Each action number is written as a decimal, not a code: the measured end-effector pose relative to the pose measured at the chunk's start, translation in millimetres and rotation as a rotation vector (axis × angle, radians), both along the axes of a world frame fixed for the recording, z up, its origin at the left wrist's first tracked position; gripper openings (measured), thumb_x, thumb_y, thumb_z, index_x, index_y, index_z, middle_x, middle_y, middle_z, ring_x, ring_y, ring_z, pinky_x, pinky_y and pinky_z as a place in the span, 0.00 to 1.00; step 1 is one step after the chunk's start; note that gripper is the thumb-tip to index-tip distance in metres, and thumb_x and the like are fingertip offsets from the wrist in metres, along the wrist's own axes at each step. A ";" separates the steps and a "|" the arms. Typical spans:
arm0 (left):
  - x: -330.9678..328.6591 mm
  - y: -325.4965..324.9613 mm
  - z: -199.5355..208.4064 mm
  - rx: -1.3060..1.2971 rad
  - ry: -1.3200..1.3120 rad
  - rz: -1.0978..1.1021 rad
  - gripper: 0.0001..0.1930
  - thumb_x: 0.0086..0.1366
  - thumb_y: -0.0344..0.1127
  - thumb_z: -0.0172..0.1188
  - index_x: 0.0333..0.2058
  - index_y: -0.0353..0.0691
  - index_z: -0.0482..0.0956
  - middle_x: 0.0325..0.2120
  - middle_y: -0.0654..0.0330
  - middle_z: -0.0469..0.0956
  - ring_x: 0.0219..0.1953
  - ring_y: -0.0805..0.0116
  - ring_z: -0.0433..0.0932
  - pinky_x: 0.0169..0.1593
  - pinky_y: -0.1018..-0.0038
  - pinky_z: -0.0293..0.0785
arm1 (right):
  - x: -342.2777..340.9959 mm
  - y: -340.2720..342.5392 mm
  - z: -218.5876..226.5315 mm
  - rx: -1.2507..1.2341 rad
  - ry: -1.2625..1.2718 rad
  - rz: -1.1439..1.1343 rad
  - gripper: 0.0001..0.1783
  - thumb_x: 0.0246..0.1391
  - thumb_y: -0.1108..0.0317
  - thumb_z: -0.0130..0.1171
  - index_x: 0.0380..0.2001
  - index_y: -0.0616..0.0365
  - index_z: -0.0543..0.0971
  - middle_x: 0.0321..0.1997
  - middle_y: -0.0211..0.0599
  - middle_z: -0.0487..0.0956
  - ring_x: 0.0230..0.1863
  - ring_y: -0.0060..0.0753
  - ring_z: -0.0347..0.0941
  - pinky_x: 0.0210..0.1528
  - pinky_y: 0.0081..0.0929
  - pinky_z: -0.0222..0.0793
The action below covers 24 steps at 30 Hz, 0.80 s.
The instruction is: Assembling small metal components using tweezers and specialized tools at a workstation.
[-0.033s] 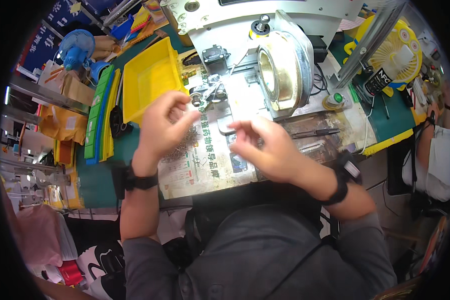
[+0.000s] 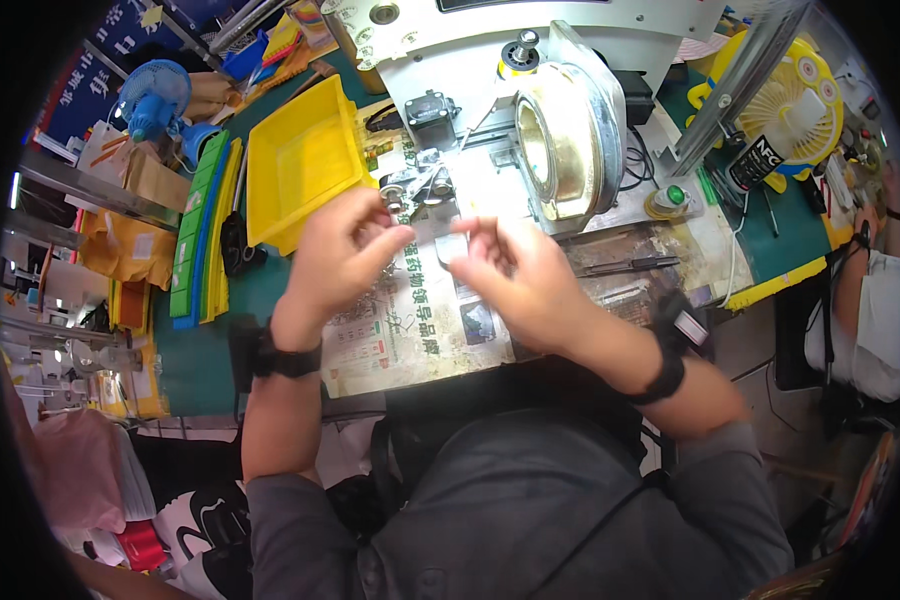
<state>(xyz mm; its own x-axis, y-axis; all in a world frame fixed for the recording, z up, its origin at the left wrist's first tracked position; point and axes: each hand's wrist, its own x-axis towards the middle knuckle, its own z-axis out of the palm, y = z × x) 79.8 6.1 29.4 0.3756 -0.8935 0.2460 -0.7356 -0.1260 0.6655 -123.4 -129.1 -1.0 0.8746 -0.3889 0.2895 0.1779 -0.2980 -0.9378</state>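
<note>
My left hand hovers over the paper-covered bench top, its fingers curled and its thumb close to the index finger. Opposite it, my right hand is also curled, thumb and index tips near each other. The tips of both hands face each other across a short gap, just in front of the machine's small metal mechanism. Whatever is pinched in them is too small and blurred to name. Right of the mechanism stands a large reel of gold-coloured strip, mounted on the white machine.
A yellow plastic bin stands at the left, with green, blue and yellow strips beside it. Small metal bits lie by my left hand. A dark slim tool, a green-topped container and a yellow fan are at the right.
Both hands have shifted slightly: the left a little to the right, the right a little up and left. Their fingertips are closer together.
</note>
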 end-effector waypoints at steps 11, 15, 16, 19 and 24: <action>2.5 -18.8 -35.5 -0.217 -0.499 -0.079 0.16 0.71 0.40 0.57 0.25 0.38 0.79 0.21 0.52 0.76 0.24 0.49 0.75 0.29 0.59 0.69 | 71.3 -3.8 -17.2 -0.056 -0.354 -0.360 0.03 0.67 0.74 0.50 0.36 0.60 0.72 0.24 0.22 0.67 0.21 0.12 0.60 0.23 0.16 0.58; 0.9 -6.7 -26.8 -0.194 -0.449 -0.071 0.15 0.71 0.39 0.57 0.26 0.38 0.80 0.22 0.51 0.77 0.25 0.50 0.76 0.29 0.59 0.70 | 68.6 -7.7 -17.2 -0.308 -0.267 -0.389 0.15 0.49 0.81 0.54 0.42 0.67 0.78 0.41 0.52 0.75 0.38 0.50 0.74 0.42 0.38 0.72; -2.6 -1.4 -19.5 -0.161 -0.444 -0.009 0.14 0.71 0.38 0.58 0.26 0.38 0.80 0.23 0.51 0.77 0.26 0.50 0.76 0.30 0.59 0.70 | 70.1 -5.7 -14.7 -0.151 -0.240 -0.395 0.14 0.50 0.81 0.54 0.42 0.68 0.77 0.40 0.52 0.75 0.38 0.50 0.74 0.42 0.39 0.72; 1.2 23.5 -10.5 -0.186 -0.415 0.043 0.10 0.68 0.34 0.60 0.28 0.36 0.81 0.24 0.50 0.77 0.27 0.52 0.77 0.29 0.63 0.70 | 52.4 0.0 -12.7 -0.241 -0.159 -0.369 0.12 0.55 0.80 0.53 0.43 0.68 0.77 0.38 0.48 0.75 0.37 0.44 0.74 0.41 0.37 0.71; -44.1 31.4 20.9 -0.271 -0.134 0.015 0.03 0.60 0.27 0.66 0.31 0.36 0.82 0.25 0.58 0.80 0.27 0.66 0.77 0.33 0.73 0.72 | -9.8 30.0 -14.6 0.520 -0.141 -0.119 0.08 0.69 0.71 0.51 0.44 0.65 0.75 0.32 0.30 0.74 0.31 0.20 0.69 0.32 0.24 0.67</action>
